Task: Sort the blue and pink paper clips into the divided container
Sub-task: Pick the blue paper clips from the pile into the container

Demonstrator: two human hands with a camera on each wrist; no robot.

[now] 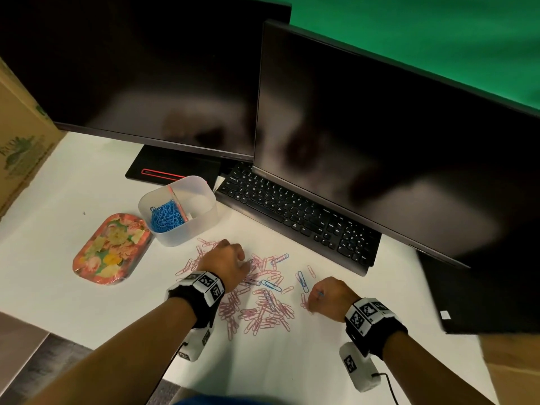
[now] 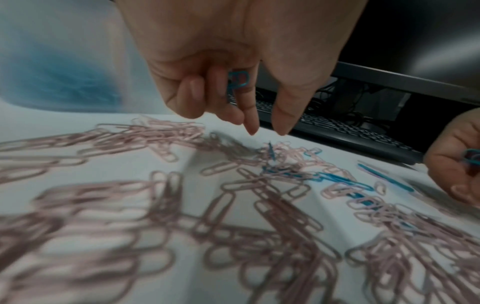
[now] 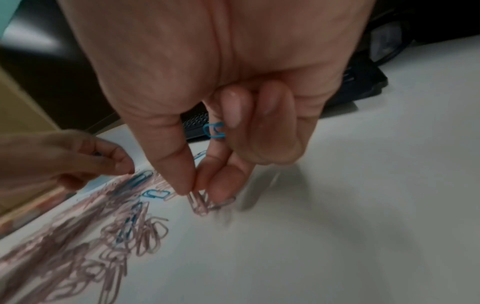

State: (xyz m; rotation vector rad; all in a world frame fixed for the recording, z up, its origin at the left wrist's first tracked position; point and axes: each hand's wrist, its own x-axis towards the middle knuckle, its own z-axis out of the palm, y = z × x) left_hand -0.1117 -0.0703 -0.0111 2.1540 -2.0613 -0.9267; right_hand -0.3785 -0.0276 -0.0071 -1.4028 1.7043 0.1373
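Note:
Many pink paper clips (image 1: 263,308) lie scattered on the white desk (image 1: 321,361), with a few blue paper clips (image 1: 271,285) among them. The translucent divided container (image 1: 178,210) stands behind the pile; its left compartment holds blue clips (image 1: 165,219). My left hand (image 1: 226,266) hovers over the pile's far side and holds a blue clip (image 2: 237,80) under curled fingers, thumb and forefinger pointing down. My right hand (image 1: 330,298) is at the pile's right edge with a blue clip (image 3: 214,130) tucked in its fingers, while thumb and fingers pinch pink clips (image 3: 200,202).
A flowered oval tray (image 1: 112,248) lies left of the container. A black keyboard (image 1: 295,216) and two dark monitors (image 1: 380,141) stand behind. A cardboard box (image 1: 20,141) is at far left, a dark flat object (image 1: 479,293) at right.

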